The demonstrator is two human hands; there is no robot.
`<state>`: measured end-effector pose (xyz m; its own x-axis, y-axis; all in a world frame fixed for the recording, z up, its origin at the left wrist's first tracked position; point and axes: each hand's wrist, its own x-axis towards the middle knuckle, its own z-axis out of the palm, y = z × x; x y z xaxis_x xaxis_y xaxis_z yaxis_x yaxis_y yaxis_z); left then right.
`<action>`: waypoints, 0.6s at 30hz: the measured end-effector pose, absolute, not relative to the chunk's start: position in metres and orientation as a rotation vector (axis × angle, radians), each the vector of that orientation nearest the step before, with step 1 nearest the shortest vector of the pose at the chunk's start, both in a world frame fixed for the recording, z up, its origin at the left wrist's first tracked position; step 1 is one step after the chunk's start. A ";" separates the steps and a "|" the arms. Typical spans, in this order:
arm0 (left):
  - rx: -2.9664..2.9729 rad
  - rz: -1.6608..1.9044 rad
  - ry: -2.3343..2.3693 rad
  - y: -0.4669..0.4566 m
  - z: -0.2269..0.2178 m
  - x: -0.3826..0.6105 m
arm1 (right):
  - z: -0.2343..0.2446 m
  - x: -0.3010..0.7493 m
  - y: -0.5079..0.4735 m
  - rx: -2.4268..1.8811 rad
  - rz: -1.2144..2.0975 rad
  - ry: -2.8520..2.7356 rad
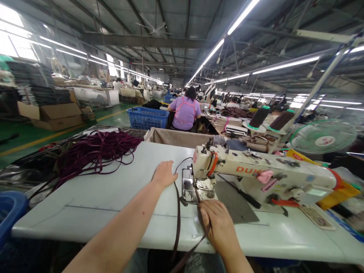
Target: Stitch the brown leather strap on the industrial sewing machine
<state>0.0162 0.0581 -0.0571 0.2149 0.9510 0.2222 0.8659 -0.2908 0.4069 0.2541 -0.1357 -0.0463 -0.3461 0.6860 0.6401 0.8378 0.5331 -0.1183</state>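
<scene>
I sit at a white sewing table (93, 204) with a cream sewing machine (256, 170) on its right half. A narrow dark brown strap (178, 212) runs from the table's front edge up under the presser foot (199, 185) and loops back behind it. My right hand (217, 222) lies in front of the needle plate with its fingers closed on the strap, feeding it in. My left hand (164, 173) rests on the table left of the machine head, fingers curled down on the strap where it comes out behind the foot.
A tangled heap of maroon straps (93, 151) lies at the table's far left. A blue bin (10, 212) stands at the left edge. Thread cones (260, 117) and a green fan (322, 136) stand behind the machine. A person in a purple top (185, 112) sits ahead beside a blue crate (147, 118).
</scene>
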 end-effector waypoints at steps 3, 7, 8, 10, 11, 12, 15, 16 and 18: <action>2.300 0.678 1.708 0.058 -0.058 0.016 | -0.049 0.255 -0.135 -1.227 -0.301 -2.132; 2.277 0.709 1.719 0.060 -0.059 0.014 | -0.049 0.255 -0.134 -1.230 -0.308 -2.146; 2.257 0.714 1.742 0.061 -0.059 0.013 | -0.049 0.255 -0.134 -1.233 -0.306 -2.148; 2.201 0.723 1.815 0.063 -0.060 0.010 | -0.049 0.255 -0.134 -1.242 -0.292 -2.150; 2.170 0.726 1.855 0.064 -0.061 0.009 | -0.049 0.255 -0.135 -1.247 -0.282 -2.150; 2.142 0.727 1.893 0.066 -0.061 0.007 | -0.048 0.255 -0.135 -1.252 -0.272 -2.149; 2.099 0.717 1.955 0.068 -0.062 0.004 | -0.048 0.255 -0.135 -1.256 -0.259 -2.151; 2.101 0.708 1.956 0.068 -0.062 0.003 | -0.049 0.255 -0.135 -1.257 -0.258 -2.152; 2.122 0.685 1.939 0.066 -0.060 0.003 | -0.049 0.256 -0.134 -1.258 -0.255 -2.156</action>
